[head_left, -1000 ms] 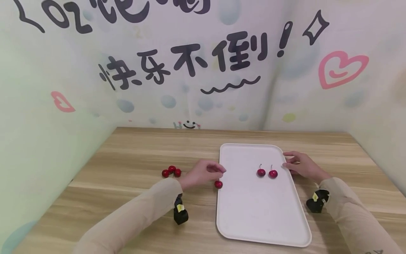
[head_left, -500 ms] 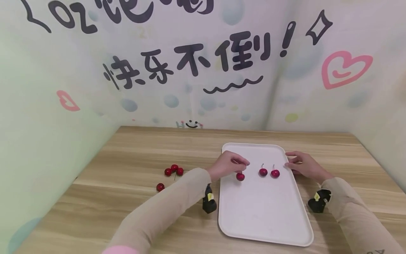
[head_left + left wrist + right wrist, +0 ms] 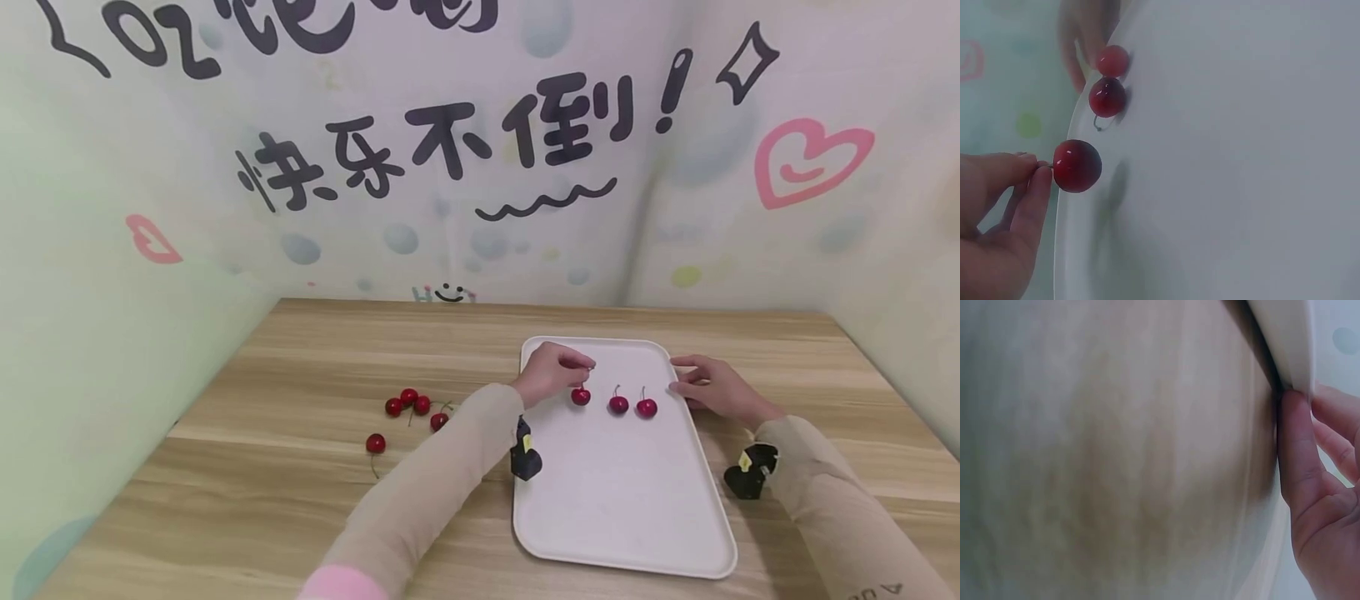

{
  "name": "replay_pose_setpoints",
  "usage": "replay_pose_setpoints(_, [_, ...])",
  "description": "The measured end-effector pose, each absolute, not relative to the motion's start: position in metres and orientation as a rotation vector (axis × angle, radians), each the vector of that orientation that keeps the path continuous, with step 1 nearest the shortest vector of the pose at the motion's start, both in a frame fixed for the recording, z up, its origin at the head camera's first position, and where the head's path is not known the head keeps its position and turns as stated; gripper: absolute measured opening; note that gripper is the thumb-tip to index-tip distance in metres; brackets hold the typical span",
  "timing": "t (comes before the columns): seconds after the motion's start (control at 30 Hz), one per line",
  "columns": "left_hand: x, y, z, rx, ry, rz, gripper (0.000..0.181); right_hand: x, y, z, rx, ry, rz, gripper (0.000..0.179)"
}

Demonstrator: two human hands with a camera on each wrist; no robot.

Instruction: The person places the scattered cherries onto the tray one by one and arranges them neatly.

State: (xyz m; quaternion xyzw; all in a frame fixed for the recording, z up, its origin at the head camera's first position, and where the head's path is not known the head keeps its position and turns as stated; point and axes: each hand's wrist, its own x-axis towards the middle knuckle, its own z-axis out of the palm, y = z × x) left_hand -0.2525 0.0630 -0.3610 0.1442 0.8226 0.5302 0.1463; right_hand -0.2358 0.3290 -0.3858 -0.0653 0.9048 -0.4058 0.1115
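My left hand point(image 3: 551, 373) is over the upper part of the white tray point(image 3: 622, 492). Thumb and fingers pinch the stem of a dark red cherry point(image 3: 1077, 165), which hangs close over the tray near its far rim. To its right, two more cherries lie side by side on the tray, a middle one point(image 3: 618, 404) and a right one point(image 3: 647, 407), stems pointing away. At the tray's far right corner, my right hand point(image 3: 716, 387) holds the edge, the thumb point(image 3: 1300, 444) against the outer wall and the fingers farther along the rim.
Several cherries lie on the wooden table point(image 3: 247, 467) left of the tray: a small cluster point(image 3: 408, 397), one point(image 3: 439, 422) beside the left sleeve and a single one point(image 3: 376, 442) nearer. A printed cloth wall point(image 3: 450, 242) closes off the back.
My left hand has moved right from the tray's left edge, carrying the cherry over the tray to beside the two others. The right hand stays at the tray's edge.
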Motion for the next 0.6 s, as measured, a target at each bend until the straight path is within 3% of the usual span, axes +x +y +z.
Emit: replay_pose_setpoints(0.6, [-0.263, 0.082, -0.378, 0.309, 2.471, 1.478, 0.013, -0.237, 0.331, -0.385, -0.153, 2.647, -1.192, 0.059])
